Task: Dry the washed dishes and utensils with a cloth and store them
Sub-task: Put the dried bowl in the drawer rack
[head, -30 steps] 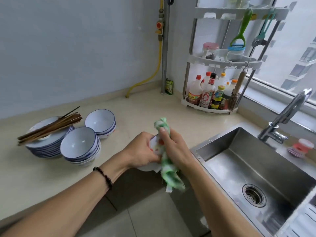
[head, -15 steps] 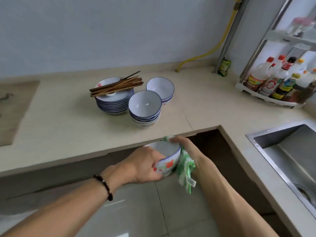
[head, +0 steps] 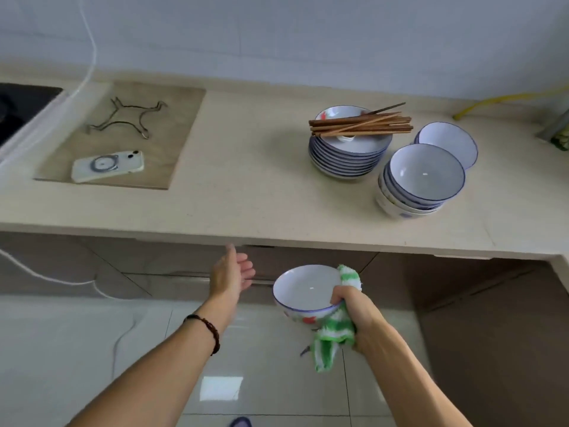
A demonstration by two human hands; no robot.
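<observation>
Two hands work below the counter (head: 234, 208) edge. The right hand (head: 354, 315) grips a bowl (head: 304, 288) by its near right rim, fingers curled round the rim with a green-and-white cloth (head: 334, 334) bunched in the same grasp; the cloth pokes up past the rim above the hand and hangs down below it. The bowl is white inside with a blue rim line, and is tilted a little toward the camera. The left hand (head: 231, 275) hangs just left of the bowl, apart from it, fingers straight and relaxed, holding nothing; it reaches toward the cabinet front (head: 172, 266) under the counter. A dark bead bracelet (head: 209, 331) circles the left wrist.

Up and beyond the right hand, on the counter, stands a stack of plates (head: 348, 155) with chopsticks (head: 360, 124) laid across the top. Right of it sit a stack of bowls (head: 418, 183) and, just behind, another bowl (head: 446, 143). Far left of the left hand, a phone (head: 107, 166) and a wire trivet (head: 129, 118) lie on a board (head: 178, 124).
</observation>
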